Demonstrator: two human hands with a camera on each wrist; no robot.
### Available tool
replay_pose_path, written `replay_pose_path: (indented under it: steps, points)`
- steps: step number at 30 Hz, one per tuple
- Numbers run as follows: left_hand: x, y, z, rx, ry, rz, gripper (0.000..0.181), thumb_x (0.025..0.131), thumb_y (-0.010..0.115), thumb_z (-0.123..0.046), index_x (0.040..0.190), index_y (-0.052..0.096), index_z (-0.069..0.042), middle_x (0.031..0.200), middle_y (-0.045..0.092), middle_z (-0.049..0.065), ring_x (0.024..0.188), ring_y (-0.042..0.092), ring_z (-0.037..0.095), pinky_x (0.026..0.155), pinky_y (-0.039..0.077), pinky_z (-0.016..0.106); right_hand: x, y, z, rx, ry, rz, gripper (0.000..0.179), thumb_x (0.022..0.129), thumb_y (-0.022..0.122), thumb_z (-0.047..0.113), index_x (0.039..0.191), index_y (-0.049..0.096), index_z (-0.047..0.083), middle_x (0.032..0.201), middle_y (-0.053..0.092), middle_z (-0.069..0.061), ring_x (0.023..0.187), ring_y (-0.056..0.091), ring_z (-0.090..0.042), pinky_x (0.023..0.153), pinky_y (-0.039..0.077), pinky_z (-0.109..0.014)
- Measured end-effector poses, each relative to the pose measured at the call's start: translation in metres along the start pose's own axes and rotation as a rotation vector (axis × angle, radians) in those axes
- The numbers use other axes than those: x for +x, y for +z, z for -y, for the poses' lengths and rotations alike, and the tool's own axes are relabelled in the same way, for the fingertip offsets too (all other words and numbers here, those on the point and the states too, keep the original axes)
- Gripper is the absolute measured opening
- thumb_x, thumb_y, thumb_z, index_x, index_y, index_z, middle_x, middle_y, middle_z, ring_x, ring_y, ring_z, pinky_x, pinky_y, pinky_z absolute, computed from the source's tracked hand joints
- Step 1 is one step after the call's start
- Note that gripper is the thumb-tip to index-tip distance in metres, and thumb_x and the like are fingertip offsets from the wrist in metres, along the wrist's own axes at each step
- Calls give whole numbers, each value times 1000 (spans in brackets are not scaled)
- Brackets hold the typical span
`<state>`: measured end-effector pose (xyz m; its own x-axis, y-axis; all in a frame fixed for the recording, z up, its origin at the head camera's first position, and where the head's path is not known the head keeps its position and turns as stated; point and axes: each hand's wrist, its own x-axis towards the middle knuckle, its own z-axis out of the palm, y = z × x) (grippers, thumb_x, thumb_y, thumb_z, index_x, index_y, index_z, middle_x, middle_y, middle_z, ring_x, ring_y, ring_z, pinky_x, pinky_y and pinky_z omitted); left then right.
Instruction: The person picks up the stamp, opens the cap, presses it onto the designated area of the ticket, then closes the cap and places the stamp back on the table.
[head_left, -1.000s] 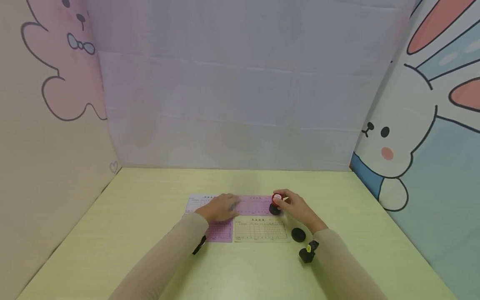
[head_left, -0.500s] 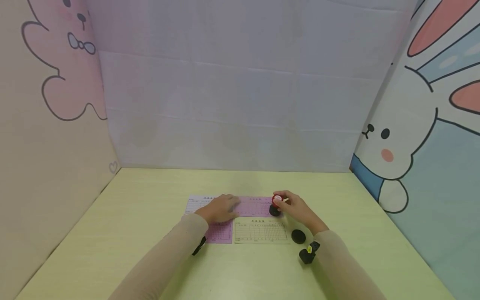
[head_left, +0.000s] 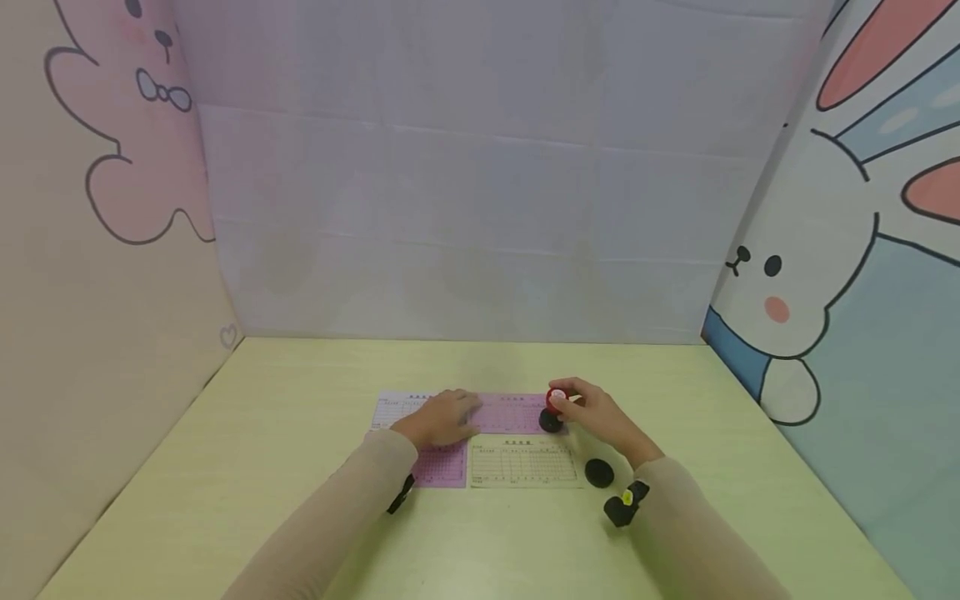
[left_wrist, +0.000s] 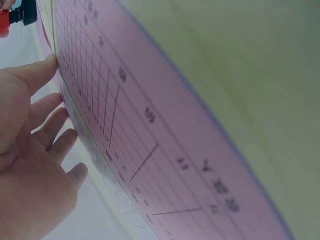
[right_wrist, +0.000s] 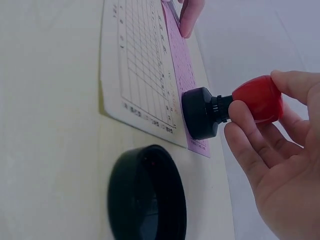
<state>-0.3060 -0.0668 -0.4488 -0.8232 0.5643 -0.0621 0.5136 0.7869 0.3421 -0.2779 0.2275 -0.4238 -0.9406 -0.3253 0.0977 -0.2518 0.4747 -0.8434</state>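
Observation:
My right hand grips the red handle of a stamp; its round black base stands on the right end of the far pink printed form. My left hand rests with fingers spread on the papers, its fingertips touching them near the left end of that pink form. In the left wrist view the fingers are loosely extended and hold nothing. A yellowish form lies nearer, and a second pink form lies left of it, partly under the left forearm.
A black round cap sits with its hollow side showing, right of the yellowish form. A white form lies at far left of the papers, partly covered by the left hand. The pale table meets a draped back wall.
Almost nothing differs. The right hand and stamp shift very slightly in the view, along with the whole scene; the stamp's base stays on the pink form. The left hand keeps its place.

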Motion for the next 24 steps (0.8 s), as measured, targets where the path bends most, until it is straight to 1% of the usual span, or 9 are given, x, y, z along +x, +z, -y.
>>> replay_pose_path:
  steps: [2, 5, 7, 9, 13, 16, 21, 24]
  points:
    - [1, 0, 0, 10, 6, -2, 56, 100, 62, -31, 148, 47, -5, 153, 43, 13, 142, 37, 33, 118, 27, 46, 1, -1, 0, 1, -3, -8, 42, 103, 59, 19, 136, 53, -6, 114, 66, -20, 96, 69, -34, 91, 55, -43]
    - [3, 1, 0, 34, 20, -8, 57, 100, 62, -31, 148, 47, -4, 153, 44, 12, 142, 38, 33, 118, 27, 46, 2, -5, 4, 9, -4, -46, 43, 104, 58, 20, 137, 53, -7, 115, 66, -21, 94, 68, -32, 87, 56, -37]
    - [4, 1, 0, 52, 23, -6, 57, 101, 61, -33, 149, 47, -5, 153, 44, 11, 142, 38, 32, 118, 27, 45, 5, -9, 1, 27, -5, -67, 44, 104, 59, 22, 138, 52, -6, 116, 66, -21, 94, 68, -29, 86, 56, -34]
    - [4, 1, 0, 65, 31, -7, 57, 101, 61, -33, 148, 47, -4, 153, 44, 11, 142, 38, 32, 118, 27, 46, 5, -13, 4, 42, -7, -85, 45, 103, 59, 25, 138, 53, -3, 117, 65, -20, 93, 68, -26, 85, 56, -31]
    - [3, 0, -1, 96, 37, -10, 57, 101, 60, -33, 148, 47, -4, 152, 45, 11, 142, 39, 31, 118, 27, 45, 6, -19, 7, 52, 10, -97, 45, 103, 60, 29, 139, 54, 2, 117, 66, -18, 95, 68, -25, 89, 55, -36]
    - [3, 0, -1, 115, 36, -15, 56, 101, 60, -34, 148, 47, -4, 152, 46, 11, 141, 39, 31, 118, 27, 45, 4, -21, 9, 39, 13, -93, 46, 103, 59, 29, 139, 54, 2, 117, 66, -18, 96, 68, -26, 94, 53, -42]
    - [1, 1, -1, 117, 26, -11, 56, 101, 60, -35, 148, 48, -6, 152, 45, 10, 142, 38, 31, 119, 25, 47, 1, -22, 10, 48, 12, -89, 45, 103, 59, 27, 140, 53, 2, 119, 66, -19, 97, 69, -27, 98, 51, -48]
    - [-1, 1, 0, 104, 35, -15, 57, 101, 60, -35, 148, 48, -5, 153, 44, 11, 142, 38, 32, 119, 24, 47, 0, -23, 9, 55, 7, -87, 45, 104, 58, 27, 141, 53, 2, 121, 65, -19, 97, 68, -27, 99, 49, -50]
